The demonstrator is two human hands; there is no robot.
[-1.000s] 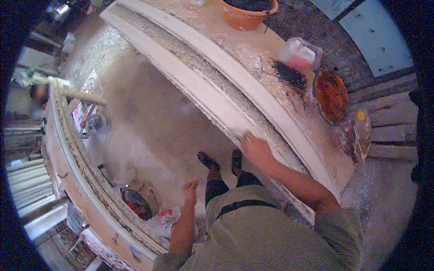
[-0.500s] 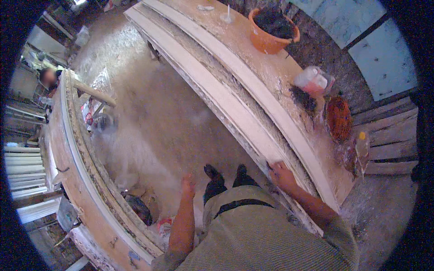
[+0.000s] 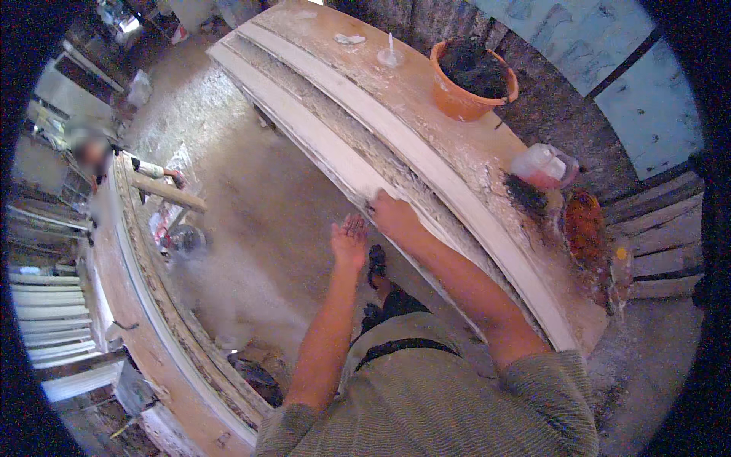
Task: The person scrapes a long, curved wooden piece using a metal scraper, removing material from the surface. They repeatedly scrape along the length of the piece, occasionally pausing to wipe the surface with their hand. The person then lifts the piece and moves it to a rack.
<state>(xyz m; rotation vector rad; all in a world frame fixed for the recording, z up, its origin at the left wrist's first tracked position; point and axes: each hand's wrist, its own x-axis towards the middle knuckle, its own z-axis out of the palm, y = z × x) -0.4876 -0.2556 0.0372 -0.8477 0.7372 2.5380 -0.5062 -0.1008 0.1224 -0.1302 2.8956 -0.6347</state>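
Note:
A long white moulded strip [image 3: 320, 114] lies along the near edge of a dusty wooden workbench [image 3: 426, 91]. My right hand [image 3: 392, 215] rests on this strip, fingers curled over its near edge. My left hand [image 3: 349, 240] hovers just left of it, palm up, fingers apart, holding nothing. Both forearms reach up from my striped shirt at the bottom of the head view. My feet show on the dusty floor below the hands.
On the bench stand an orange bucket [image 3: 472, 80] of dark material, a pink-and-white container [image 3: 542, 167], a dark brush [image 3: 525, 196] and an orange dish [image 3: 585, 228]. A second curved bench [image 3: 145, 305] runs down the left, with another person [image 3: 95, 156] at its far end.
My view has shifted along the bench. My right hand has slid further up the white strip, and my left hand has risen from near my side to beside the right hand.

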